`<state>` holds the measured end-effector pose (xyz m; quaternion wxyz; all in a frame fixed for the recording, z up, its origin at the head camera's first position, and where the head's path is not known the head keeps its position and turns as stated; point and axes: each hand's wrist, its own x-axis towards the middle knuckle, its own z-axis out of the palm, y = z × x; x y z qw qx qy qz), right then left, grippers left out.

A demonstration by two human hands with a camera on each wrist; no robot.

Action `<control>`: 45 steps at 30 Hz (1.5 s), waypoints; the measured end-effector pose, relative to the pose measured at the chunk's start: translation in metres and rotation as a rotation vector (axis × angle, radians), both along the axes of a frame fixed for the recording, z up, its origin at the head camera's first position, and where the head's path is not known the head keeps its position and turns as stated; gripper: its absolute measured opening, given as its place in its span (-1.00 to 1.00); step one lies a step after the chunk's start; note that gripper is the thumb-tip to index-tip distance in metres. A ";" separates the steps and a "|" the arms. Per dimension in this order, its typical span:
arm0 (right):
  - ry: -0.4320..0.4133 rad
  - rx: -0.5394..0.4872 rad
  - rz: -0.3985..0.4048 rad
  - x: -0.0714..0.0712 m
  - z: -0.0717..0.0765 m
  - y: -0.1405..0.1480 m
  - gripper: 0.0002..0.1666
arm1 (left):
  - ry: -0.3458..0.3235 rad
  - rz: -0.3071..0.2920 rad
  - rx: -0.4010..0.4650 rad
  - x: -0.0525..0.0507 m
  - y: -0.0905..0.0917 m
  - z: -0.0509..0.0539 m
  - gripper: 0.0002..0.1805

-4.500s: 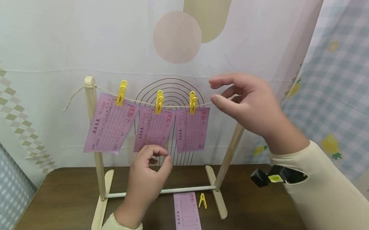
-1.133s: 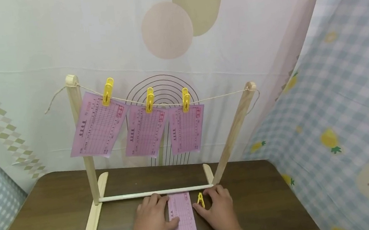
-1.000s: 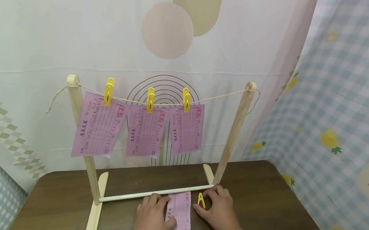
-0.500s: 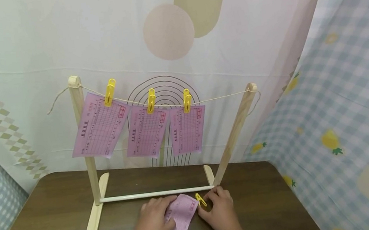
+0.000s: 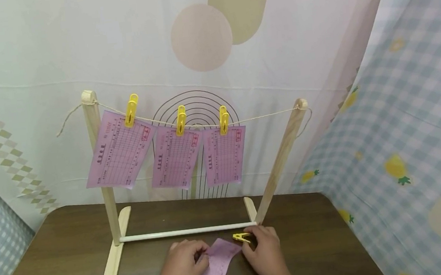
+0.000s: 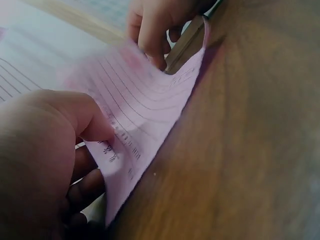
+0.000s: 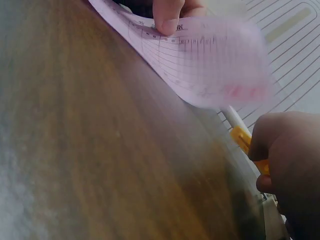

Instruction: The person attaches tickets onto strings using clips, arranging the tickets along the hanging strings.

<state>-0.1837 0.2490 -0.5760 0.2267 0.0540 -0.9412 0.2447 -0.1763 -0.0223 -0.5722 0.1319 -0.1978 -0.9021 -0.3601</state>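
My left hand (image 5: 182,266) pinches a printed pink paper slip (image 5: 217,268) between thumb and fingers, just in front of the rack's white bar. The slip bends upward in the left wrist view, its lower edge near the tabletop. Beside the slip's right corner, my right hand (image 5: 268,254) holds a yellow plastic clothespin (image 5: 241,238) by its end, with the pin pointing left. In the right wrist view, part of that clothespin (image 7: 242,139) is hidden behind the fingers. Pin and slip look apart in that view.
A wooden rack (image 5: 109,212) stands on the brown table (image 5: 76,260), with a string (image 5: 270,114) tied between its posts. Three pink slips hang there, each under a yellow clothespin (image 5: 131,111). Patterned cloth (image 5: 133,39) closes off the back and sides.
Both hands have come down from the string to the table. The left hand has lifted and turned the slip. The right hand has taken up the clothespin and swung it to point left.
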 end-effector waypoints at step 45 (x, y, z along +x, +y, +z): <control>-0.127 -0.717 0.302 0.011 0.094 0.006 -0.48 | -0.257 -0.129 0.582 0.003 0.000 0.087 -0.94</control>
